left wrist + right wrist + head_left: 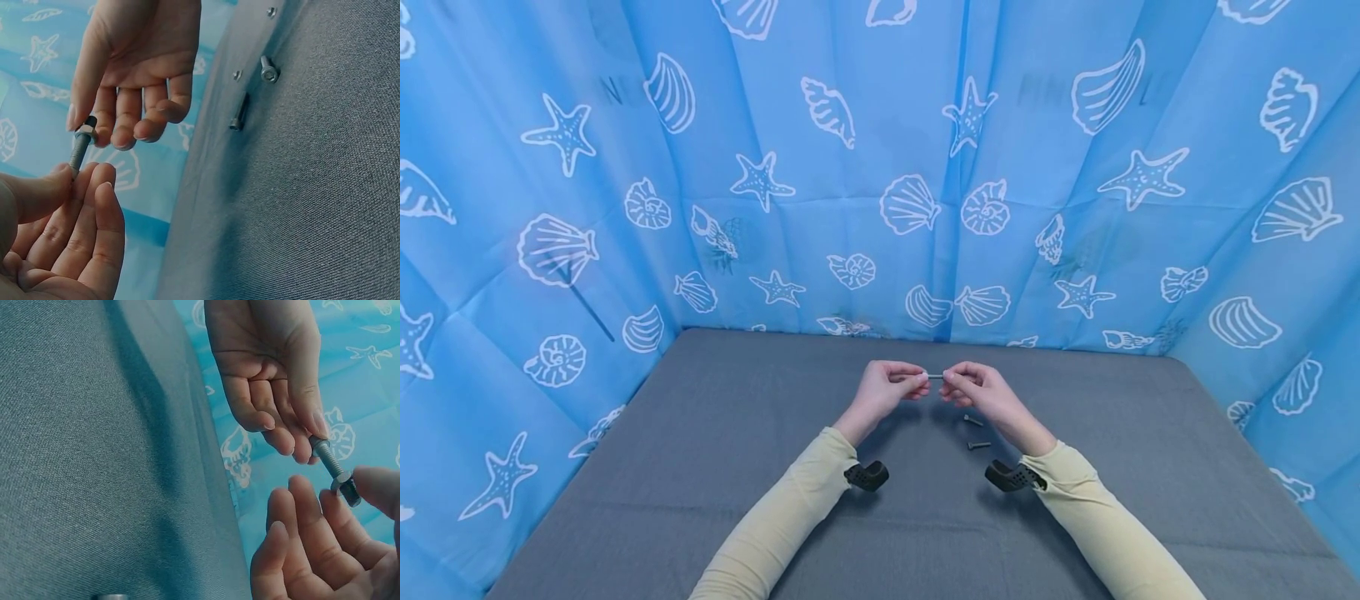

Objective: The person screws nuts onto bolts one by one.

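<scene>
My left hand (pixel 887 392) pinches the head end of a metal bolt (pixel 332 461) between thumb and fingertips. A hex nut (pixel 85 132) sits on the bolt's shank near the far, threaded end. The thumb and index finger of my right hand (pixel 988 396) pinch at the nut, beside the dark bolt tip. Both hands are raised above the table and face each other, with the bolt lying between them. The other fingers of each hand are loosely bent. My left fingertips cover most of the bolt head.
On the grey cloth-covered table (pixel 715 467) lie two more bolts, one (pixel 973 421) farther back and another (pixel 979 445) nearer, below my right hand. Two small nuts, one (pixel 237 75) by the bolts and one (pixel 272 11) beyond, also lie there. A blue shell-print curtain (pixel 850 167) hangs behind.
</scene>
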The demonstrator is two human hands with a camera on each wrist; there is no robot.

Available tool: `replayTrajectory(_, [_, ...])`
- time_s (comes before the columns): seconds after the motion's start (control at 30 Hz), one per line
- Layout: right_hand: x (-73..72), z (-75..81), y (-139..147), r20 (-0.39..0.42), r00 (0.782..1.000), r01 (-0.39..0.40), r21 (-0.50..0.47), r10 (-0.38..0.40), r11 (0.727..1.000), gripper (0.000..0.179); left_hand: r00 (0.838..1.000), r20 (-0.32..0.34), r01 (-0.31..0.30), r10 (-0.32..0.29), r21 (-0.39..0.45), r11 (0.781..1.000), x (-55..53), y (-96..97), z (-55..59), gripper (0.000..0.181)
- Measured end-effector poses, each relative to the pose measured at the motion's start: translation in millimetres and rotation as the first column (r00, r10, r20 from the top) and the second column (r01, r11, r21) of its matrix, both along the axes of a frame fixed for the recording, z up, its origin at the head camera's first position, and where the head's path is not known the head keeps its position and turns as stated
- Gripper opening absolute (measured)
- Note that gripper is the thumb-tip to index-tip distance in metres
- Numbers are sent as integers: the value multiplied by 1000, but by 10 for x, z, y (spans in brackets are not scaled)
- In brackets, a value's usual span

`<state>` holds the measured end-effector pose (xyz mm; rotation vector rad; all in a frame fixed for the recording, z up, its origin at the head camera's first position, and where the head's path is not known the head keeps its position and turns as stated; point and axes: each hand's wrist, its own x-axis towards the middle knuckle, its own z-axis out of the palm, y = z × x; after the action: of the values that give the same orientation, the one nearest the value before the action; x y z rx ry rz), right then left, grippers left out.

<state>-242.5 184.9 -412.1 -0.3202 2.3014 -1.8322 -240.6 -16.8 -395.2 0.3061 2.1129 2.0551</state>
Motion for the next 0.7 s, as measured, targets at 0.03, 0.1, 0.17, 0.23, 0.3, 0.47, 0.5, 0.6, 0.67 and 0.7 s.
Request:
replayTrajectory(0.03, [3, 2, -1, 11, 1000, 1, -1, -1, 1000, 38, 1000, 2, 1, -1, 2, 1000, -1, 0, 2, 23])
replayTrajectory(0.1, [7, 7, 0, 20, 1000, -3, -12, 3, 1000, 40, 1000, 9, 1, -1, 9, 1000, -1, -3, 7, 23])
replayTrajectory(0.17, [16, 12, 6, 14, 1000, -16, -37, 17, 999, 39, 1000, 12, 2, -2, 13, 1000, 0, -8, 14, 23])
replayTrajectory(0.23, [19, 10, 11, -2, 1000, -26, -54, 26, 998, 38, 1000, 12, 1, -1, 13, 1000, -6, -8, 12, 22])
replayTrajectory(0.3, [20, 9, 14, -20, 999, -32, -52, 31, 998, 35, 1000, 8, -2, 1, 14, 1000, -6, -5, 5, 21])
replayTrajectory(0.47, [11, 12, 3, -16, 1000, -12, -18, 12, 1000, 34, 1000, -5, -9, 9, 12, 1000, -4, 9, -4, 20])
replayTrajectory(0.5, [9, 12, 3, -10, 1000, -8, -13, 8, 1000, 34, 1000, -5, -8, 9, 13, 1000, -5, 11, -2, 20])
replayTrajectory(0.6, [6, 16, 6, 2, 1000, 6, -12, -6, 1000, 34, 1000, -4, -6, 6, 13, 1000, -22, 16, -8, 18])
replayTrajectory(0.67, [8, 19, 15, -7, 1000, -4, -19, 4, 1000, 34, 1000, 2, -4, 4, 15, 1000, -49, 18, -37, 17])
replayTrajectory(0.7, [11, 21, 20, -12, 1000, -9, -25, 9, 1000, 34, 1000, 6, -3, 3, 18, 1000, -75, 20, -66, 16])
